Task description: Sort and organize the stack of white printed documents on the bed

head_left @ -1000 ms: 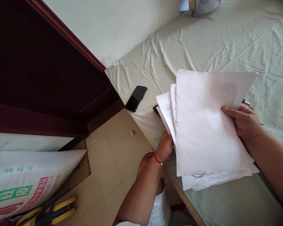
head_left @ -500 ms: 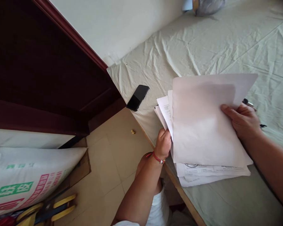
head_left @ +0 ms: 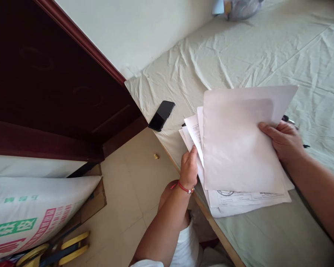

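Observation:
A loose stack of white paper sheets (head_left: 236, 148) is held over the near edge of a bed covered with a pale green sheet (head_left: 239, 52). My left hand (head_left: 188, 167), with a red string bracelet at the wrist, grips the stack's left edge, where printed pages fan out. My right hand (head_left: 285, 140) holds the right side, thumb on the blank top sheet. Printed pages with a round stamp show along the bottom edge. A pen (head_left: 288, 120) lies on the bed just behind my right hand, mostly hidden.
A black phone (head_left: 161, 115) lies face up near the bed's corner. A dark red wooden door (head_left: 52, 81) stands at left. On the tiled floor sit a printed white sack (head_left: 30, 215), yellow-handled tools (head_left: 69, 246) and a small yellow object (head_left: 156, 156). A bundle (head_left: 241, 7) rests at the far end.
The stack has shifted slightly left and down, and the sheets are pulled closer together. My left hand has slid up along the left edge of the papers.

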A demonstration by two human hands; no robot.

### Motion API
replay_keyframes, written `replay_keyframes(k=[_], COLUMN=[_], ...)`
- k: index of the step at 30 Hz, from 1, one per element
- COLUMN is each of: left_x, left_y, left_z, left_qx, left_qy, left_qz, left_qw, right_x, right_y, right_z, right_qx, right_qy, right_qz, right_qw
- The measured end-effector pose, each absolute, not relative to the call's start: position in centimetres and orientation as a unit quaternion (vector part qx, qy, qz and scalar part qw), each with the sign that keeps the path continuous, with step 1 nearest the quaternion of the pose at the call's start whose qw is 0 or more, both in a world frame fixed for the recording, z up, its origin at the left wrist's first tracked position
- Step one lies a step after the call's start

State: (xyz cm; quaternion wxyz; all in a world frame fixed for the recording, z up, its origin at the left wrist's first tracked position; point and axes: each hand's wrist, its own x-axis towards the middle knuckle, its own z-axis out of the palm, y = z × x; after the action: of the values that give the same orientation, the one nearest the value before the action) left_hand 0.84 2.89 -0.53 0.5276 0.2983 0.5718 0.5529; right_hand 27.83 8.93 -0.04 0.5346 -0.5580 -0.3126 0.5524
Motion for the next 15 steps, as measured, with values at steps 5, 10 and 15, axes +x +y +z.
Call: replay_keyframes(k=[5, 10, 15], left_x=[1.08, 0.52, 0.23], left_y=[2.51, 2.48, 2.22], left_z=[-1.39, -1.04, -1.2], left_qx=[0.32, 0.383, 0.389], left_qy=[0.63, 0.662, 0.666], left_qz=[0.549, 0.529, 0.524], left_qw=[0.448, 0.369, 0.362], right_x=[27.57, 27.69, 27.8], right_y=[8.72, 8.95, 9.06], right_z=[0.3, 0.3, 0.18], right_qx=[-0.552, -0.544, -0.551], right_qy=[-0.319, -0.305, -0.302], right_qz=[0.55, 0.541, 0.538], right_qw=[0.54, 0.565, 0.562])
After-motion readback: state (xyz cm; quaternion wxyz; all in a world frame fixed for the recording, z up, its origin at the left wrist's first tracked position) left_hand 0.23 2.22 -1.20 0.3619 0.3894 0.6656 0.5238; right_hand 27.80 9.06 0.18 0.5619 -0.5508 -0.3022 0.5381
